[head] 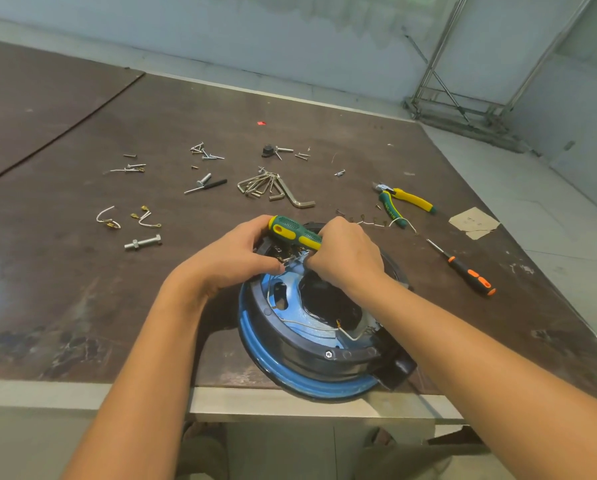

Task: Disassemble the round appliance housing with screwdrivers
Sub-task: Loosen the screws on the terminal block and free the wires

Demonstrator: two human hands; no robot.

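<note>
Round housing [290,358] sits at near edge of surface [82,289], rim overhanging it. Left hand [234,251] pinches what looks like a small wire terminal at the housing's far inner side. Right hand [342,251] is clenched round the green-yellow screwdriver [290,232], fingertips on the same spot. Risks: a tug on the wire could tip the overhanging housing off; the sideways-held driver may slip.

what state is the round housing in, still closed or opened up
Opened up: the blue housing has no cover over its upward face, so its white wires and dark inner cavity show.
</note>
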